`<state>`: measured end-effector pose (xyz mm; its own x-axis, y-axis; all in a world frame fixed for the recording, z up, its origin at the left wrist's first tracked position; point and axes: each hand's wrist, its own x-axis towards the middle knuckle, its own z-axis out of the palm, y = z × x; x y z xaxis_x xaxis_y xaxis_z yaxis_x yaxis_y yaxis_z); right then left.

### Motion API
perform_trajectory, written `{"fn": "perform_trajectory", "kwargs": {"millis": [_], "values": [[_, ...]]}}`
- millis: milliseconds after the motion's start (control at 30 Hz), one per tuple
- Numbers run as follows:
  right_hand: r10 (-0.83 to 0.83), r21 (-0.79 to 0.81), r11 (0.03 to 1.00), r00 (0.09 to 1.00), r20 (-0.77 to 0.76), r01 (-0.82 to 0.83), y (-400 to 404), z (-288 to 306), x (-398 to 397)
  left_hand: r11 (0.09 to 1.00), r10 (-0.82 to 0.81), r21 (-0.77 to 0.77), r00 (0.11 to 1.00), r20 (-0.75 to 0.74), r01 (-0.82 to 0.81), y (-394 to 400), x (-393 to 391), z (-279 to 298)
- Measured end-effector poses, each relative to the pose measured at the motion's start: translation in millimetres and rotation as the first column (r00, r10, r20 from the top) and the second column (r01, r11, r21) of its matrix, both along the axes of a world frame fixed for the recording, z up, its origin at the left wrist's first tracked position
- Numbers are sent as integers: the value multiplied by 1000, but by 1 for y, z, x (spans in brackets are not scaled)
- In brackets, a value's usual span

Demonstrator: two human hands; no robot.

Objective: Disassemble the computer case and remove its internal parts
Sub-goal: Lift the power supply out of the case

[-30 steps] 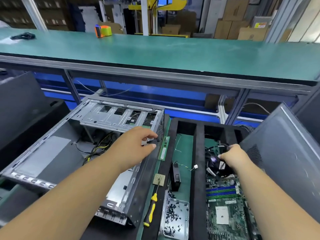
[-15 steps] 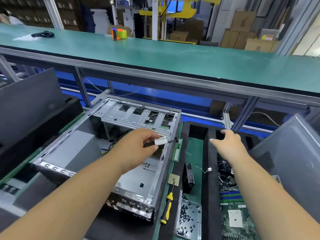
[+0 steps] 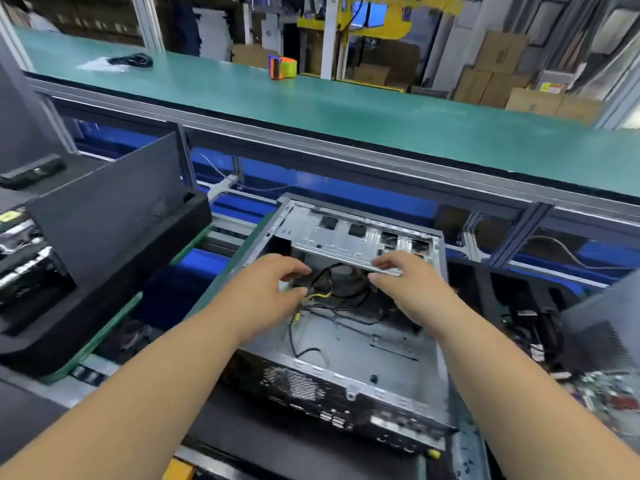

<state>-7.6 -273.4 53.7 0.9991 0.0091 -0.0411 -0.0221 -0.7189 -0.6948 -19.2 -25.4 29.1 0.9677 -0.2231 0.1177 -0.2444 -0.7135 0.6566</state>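
The open computer case (image 3: 360, 344) lies on its side in front of me, its metal floor bare. A silver drive cage (image 3: 349, 242) spans its far end. A black and yellow cable bundle (image 3: 325, 294) hangs below the cage. My left hand (image 3: 273, 289) hovers over the case's left side, fingers loosely curved, thumb tip right beside the cables and holding nothing that I can see. My right hand (image 3: 405, 282) is at the cage's near edge, with fingers on top of the lip and the thumb below it.
A black foam tray (image 3: 104, 289) with an upright grey side panel (image 3: 104, 202) stands to the left. To the right, another tray holds removed boards (image 3: 602, 389) and cables. Behind runs a green conveyor (image 3: 381, 109) with a tape roll (image 3: 282, 66). A yellow screwdriver handle (image 3: 433, 454) peeks out by the case's front corner.
My right hand left the parts tray on the right and came to the drive cage. My left hand no longer shows the small white connector and moved inside the case. My view swung onto the case.
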Motion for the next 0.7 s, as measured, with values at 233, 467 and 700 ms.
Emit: {"fn": "perform_trajectory", "kwargs": {"millis": [233,467,700], "values": [[42,33,999,994,-97,-39,101,-14,5,946,-213,239,976,-44,218,84,15,0],[1,130,991,981,-196,25,157,-44,10,830,-441,297,882,-168,472,123,20,-26],[14,227,973,971,-238,42,163,-59,8,777,-482,425,873,-73,464,125,18,-44]]}}
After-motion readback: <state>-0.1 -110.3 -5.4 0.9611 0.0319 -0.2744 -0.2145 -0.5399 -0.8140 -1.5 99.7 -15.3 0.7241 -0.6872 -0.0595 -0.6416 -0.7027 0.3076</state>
